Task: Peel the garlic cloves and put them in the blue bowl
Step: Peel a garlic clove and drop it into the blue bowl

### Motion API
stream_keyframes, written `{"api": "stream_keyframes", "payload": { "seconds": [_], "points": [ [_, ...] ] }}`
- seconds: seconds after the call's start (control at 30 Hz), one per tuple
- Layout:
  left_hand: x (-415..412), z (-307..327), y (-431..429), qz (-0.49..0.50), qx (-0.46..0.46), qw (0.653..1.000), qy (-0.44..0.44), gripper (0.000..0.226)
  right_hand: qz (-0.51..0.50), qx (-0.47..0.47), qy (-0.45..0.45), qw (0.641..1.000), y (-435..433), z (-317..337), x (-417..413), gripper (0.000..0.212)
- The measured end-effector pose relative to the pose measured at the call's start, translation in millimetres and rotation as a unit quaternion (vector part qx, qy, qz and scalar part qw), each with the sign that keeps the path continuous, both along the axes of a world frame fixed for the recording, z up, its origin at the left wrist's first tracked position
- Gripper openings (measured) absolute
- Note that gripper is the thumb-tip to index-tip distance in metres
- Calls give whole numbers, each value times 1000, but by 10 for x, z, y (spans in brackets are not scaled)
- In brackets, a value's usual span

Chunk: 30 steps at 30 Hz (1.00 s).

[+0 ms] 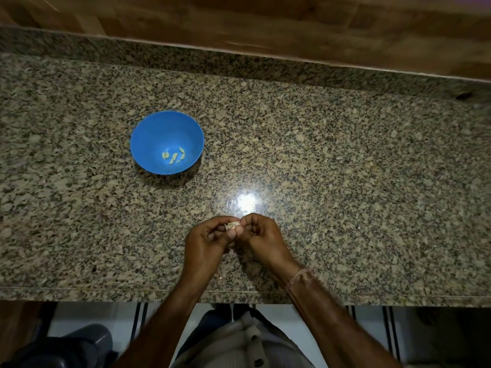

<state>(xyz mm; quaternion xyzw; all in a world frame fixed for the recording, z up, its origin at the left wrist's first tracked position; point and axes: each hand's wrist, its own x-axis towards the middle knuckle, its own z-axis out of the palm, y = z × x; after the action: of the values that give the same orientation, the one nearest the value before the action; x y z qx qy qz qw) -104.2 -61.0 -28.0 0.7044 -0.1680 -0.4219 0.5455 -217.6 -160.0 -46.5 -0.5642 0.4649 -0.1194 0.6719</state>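
A small pale garlic clove with papery skin is pinched between the fingertips of two bare hands, held in the air just above the near part of a speckled brown-and-black granite counter. The left hand curls its fingers and thumb around the clove from the left, seemingly to steady it. The right hand meets it from the right, thumb and forefinger closed on the clove's end, probably to catch an edge of the skin and pull it away. A flake of skin sticks out at the clove's left side, so the peeling looks under way but not finished.

Further back and to the left, well apart from the hands, a round blue plastic bowl stands upright on the counter. Several peeled, yellowish garlic cloves lie at its bottom, so part of the job seems done. The bowl sits within reach, likely so each finished clove can be dropped in.

A bright light reflection shines on the counter just beyond the hands. A wooden panel runs along the back. No unpeeled cloves are visible elsewhere.
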Motion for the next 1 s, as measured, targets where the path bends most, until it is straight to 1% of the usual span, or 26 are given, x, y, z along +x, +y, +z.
{"api": "stream_keyframes", "payload": {
  "seconds": [0.07,0.13,0.23,0.33,0.37,0.43,0.53,0.6,0.63,0.67,0.7,0.73,0.77,0.8,0.87,0.9,1.0],
  "points": [
    [68,-40,25,-16,4,1000,18,22,-11,2,-5,1000,19,2,14,6],
    [131,-67,34,-33,8,999,18,24,-26,-1,-21,999,61,8,24,8],
    [170,-117,40,-42,3,999,14,24,-49,-32,-42,997,141,-4,42,4],
    [198,-171,24,-46,-1,999,4,24,-92,-62,-71,991,174,-11,14,4],
    [213,-185,5,-52,5,998,-25,24,-104,-73,-70,989,162,-11,-16,4],
    [267,-225,-75,-73,23,988,-137,24,-110,-104,-38,988,110,-27,-104,4],
    [342,-260,-267,-128,24,940,-316,25,-96,-139,22,985,58,-99,-277,7],
    [367,-276,-380,-176,43,905,-384,30,-76,-173,65,980,29,-170,-375,8],
    [353,-267,-400,-194,64,889,-410,39,-59,-191,83,976,18,-195,-407,9],
    [322,-254,-386,-199,82,873,-437,47,-38,-208,94,973,19,-215,-425,9],
    [267,-239,-335,-188,90,860,-466,51,-15,-227,101,969,32,-242,-438,10],
    [191,-232,-257,-171,86,854,-484,48,8,-247,108,963,53,-261,-443,11],
    [104,-244,-164,-160,79,855,-486,40,26,-270,116,955,75,-284,-439,12],
    [15,-264,-62,-158,72,864,-472,31,38,-290,121,949,99,-304,-436,13],
    [-108,-358,88,-166,85,886,-423,19,46,-313,126,940,111,-338,-435,14],
    [-129,-414,126,-168,97,892,-409,17,46,-317,130,938,109,-349,-429,15],
    [-136,-489,151,-166,109,891,-408,17,46,-313,150,937,104,-333,-397,19]
  ]
}}
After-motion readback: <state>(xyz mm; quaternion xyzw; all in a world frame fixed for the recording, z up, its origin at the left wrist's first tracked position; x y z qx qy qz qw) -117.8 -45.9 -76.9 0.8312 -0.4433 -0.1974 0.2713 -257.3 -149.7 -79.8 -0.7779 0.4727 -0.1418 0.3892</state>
